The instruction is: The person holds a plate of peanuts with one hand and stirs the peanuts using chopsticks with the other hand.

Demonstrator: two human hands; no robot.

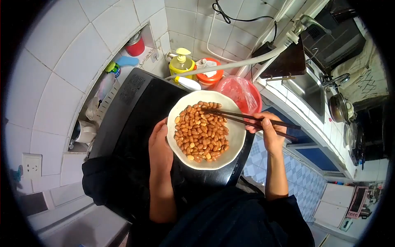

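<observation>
A white bowl [235, 142] full of reddish-brown peanuts [200, 131] is held over a black appliance top. My left hand [160, 146] grips the bowl's left side, its fingers partly hidden beneath the rim. My right hand [269, 131], to the right of the bowl, is closed around a pair of dark chopsticks [238, 116]. The chopstick tips touch the peanuts near the upper middle of the bowl. A few of the peanuts look pale and skinless.
Behind the bowl stand a yellow pump bottle [182, 64], an orange-rimmed tub [209, 76] and a red basin [251, 92] with clear plastic. A grey hose [230, 65] crosses above them. At the right is a tiled counter with a sink [306, 92] and a pot [338, 108].
</observation>
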